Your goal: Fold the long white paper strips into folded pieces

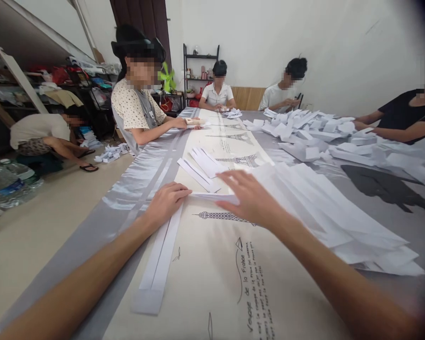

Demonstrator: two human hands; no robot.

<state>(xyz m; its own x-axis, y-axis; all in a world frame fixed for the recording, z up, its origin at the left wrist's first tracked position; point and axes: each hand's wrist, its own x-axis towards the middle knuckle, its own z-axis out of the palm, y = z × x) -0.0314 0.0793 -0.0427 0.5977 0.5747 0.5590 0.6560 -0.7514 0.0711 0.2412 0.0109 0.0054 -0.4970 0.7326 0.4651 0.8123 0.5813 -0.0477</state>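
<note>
A narrow folded white paper strip (pixel 210 194) lies crosswise in front of me on the printed table cover. My left hand (pixel 170 200) pinches its left end, fingers pressed together. Over the strip's right end, my right hand (pixel 248 191) is slightly blurred, with thumb and fingers apart; whether it touches the paper I cannot tell. Below my left hand stretches a long folded paper strip (pixel 159 264) with a seam along its middle. Just beyond my hands lie several more folded strips (pixel 201 165). A fanned stack of white paper sheets (pixel 326 212) spreads to the right, partly behind my right forearm.
A heap of folded white papers (pixel 315 132) covers the table's right side, beside a dark flat patch (pixel 386 186). Co-workers sit at the left (pixel 138 94), far end (pixel 217 92) and right (pixel 407 113). Another person (pixel 46 137) crouches on the floor near plastic bottles (pixel 12 182).
</note>
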